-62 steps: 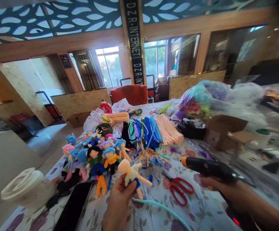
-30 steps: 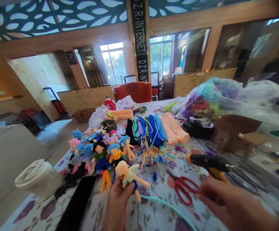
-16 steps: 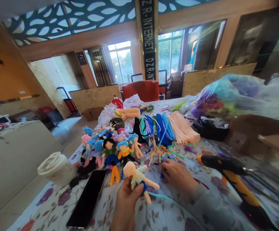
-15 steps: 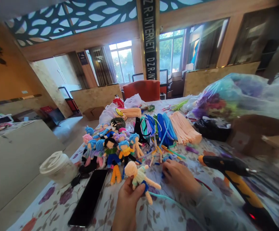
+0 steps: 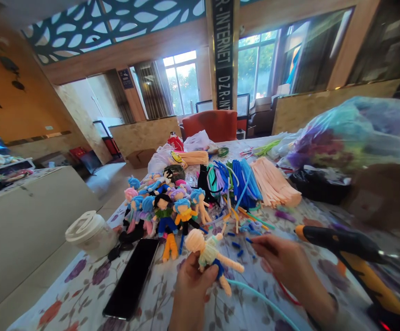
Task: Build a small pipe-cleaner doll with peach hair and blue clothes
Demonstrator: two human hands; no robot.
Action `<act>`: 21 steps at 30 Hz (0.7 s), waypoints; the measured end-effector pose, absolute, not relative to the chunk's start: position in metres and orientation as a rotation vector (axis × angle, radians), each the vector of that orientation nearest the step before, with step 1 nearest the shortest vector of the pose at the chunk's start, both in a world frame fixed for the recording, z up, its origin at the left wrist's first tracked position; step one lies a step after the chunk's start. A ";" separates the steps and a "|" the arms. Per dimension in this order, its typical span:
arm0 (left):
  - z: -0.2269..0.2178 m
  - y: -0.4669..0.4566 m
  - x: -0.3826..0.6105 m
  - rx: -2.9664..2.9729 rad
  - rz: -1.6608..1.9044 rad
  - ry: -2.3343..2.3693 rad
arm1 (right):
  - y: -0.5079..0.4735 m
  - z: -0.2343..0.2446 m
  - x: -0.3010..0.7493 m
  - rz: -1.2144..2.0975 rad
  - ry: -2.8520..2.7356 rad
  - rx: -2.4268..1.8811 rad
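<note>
My left hand (image 5: 192,282) is closed around a small pipe-cleaner doll (image 5: 208,253) with a peach head and limbs, pale green top and blue shorts. The doll lies tilted, legs pointing right. To its right, my right hand (image 5: 284,258) pinches a short blue pipe-cleaner piece (image 5: 248,240) at the fingertips. Several more blue snippets (image 5: 236,245) lie on the flowered tablecloth (image 5: 158,294) between the hands. A pale aqua pipe cleaner (image 5: 260,296) runs from beneath the doll toward the front edge.
Finished dolls (image 5: 165,207) are heaped behind my left hand. Bundles of blue (image 5: 243,184) and peach pipe cleaners (image 5: 276,184) lie further back. A glue gun (image 5: 355,257) stands at right, a black phone (image 5: 133,278) and white lidded cup (image 5: 90,234) at left.
My right hand has drawn back to the right from the blue snippets, uncovering them, and a blue piece now shows at its fingertips. My left hand keeps hold of the doll. The view has shifted slightly.
</note>
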State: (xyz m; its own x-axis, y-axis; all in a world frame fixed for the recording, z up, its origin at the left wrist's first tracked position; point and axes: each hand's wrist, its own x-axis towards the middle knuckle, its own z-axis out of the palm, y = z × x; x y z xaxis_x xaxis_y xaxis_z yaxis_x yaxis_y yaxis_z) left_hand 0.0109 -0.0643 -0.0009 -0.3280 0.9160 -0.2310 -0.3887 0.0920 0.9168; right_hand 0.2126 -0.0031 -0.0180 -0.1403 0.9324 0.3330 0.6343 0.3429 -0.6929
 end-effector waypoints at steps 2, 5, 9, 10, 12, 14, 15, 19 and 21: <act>-0.001 -0.063 0.016 0.611 1.549 1.256 | -0.021 -0.008 0.212 0.502 -1.792 -1.327; 0.004 -0.063 0.026 0.582 1.644 1.239 | -0.047 0.006 0.206 0.380 -1.816 -1.115; 0.015 -0.069 0.037 0.545 1.668 1.166 | -0.063 0.018 0.195 0.077 -1.917 -0.938; 0.017 -0.070 0.038 0.556 1.673 1.150 | -0.064 0.020 0.193 0.022 -1.935 -0.927; 0.019 -0.074 0.038 0.597 1.685 1.134 | -0.065 0.021 0.189 -0.052 -1.971 -0.932; 0.020 -0.076 0.038 0.631 1.683 1.124 | -0.065 0.021 0.188 -0.095 -1.993 -0.967; 0.019 -0.078 0.038 0.639 1.679 1.119 | -0.065 0.022 0.187 -0.106 -2.002 -0.982; 0.023 -0.081 0.039 0.661 1.660 1.131 | -0.066 0.026 0.184 -0.126 -2.026 -0.989; 0.026 -0.082 0.040 0.683 1.645 1.154 | -0.066 0.030 0.183 -0.127 -2.042 -0.979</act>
